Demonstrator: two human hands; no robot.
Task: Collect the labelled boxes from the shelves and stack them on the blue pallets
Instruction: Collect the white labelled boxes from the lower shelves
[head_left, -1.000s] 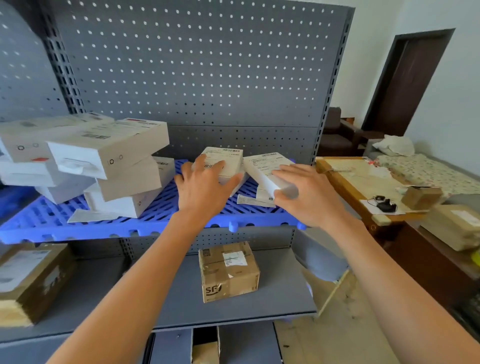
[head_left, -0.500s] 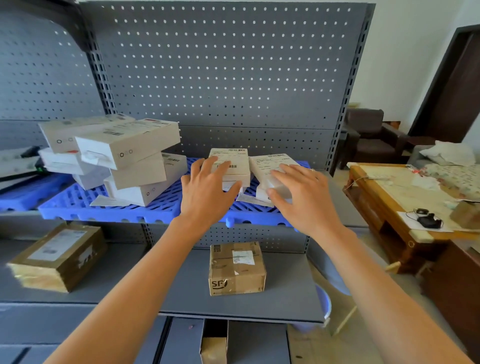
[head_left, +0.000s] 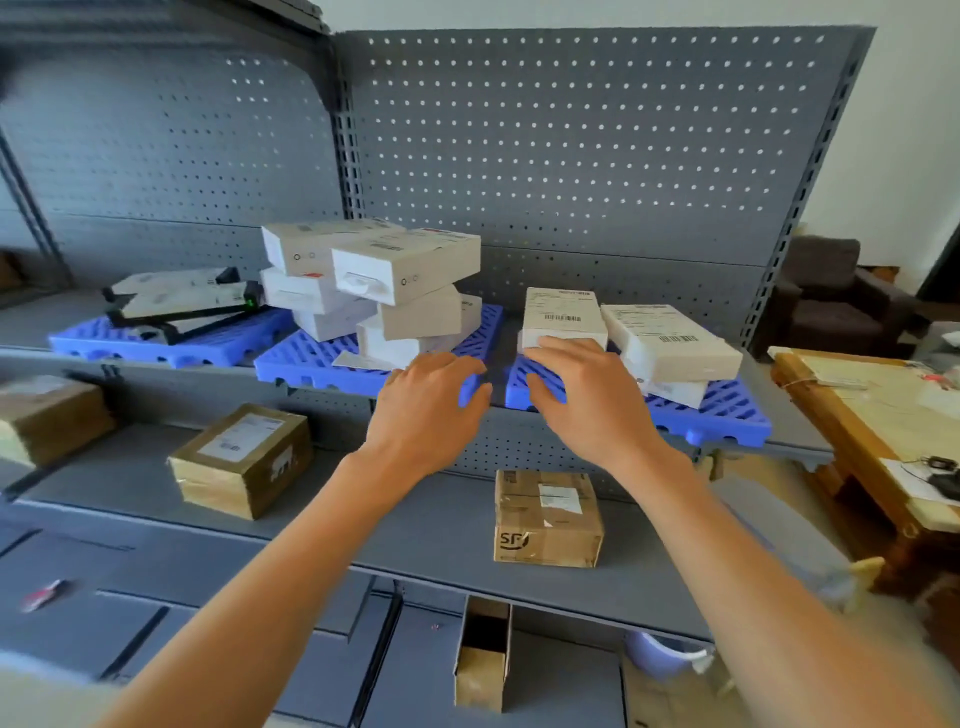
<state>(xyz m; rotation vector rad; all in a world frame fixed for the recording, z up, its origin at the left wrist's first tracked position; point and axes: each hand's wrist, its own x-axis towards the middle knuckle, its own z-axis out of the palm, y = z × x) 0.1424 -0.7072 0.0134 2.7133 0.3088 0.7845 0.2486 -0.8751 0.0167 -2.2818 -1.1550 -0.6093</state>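
Right now the white labelled boxes (head_left: 563, 317) lie on the right-hand blue pallet (head_left: 727, 415), one leaning across another, so the pile looks loose. Both hands hover empty over the pallet's front edge: the left hand (head_left: 426, 400) with fingers loosely bent, the right hand (head_left: 587, 400) spread just before the nearest box. Squaring these flat would be wise. Below, a brown SF parcel (head_left: 545, 519) waits on the grey shelf (head_left: 415, 540).

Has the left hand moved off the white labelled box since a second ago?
Yes. The left hand has drawn back toward the person, off the white labelled box, and now sits open over the front edge of the blue pallet.
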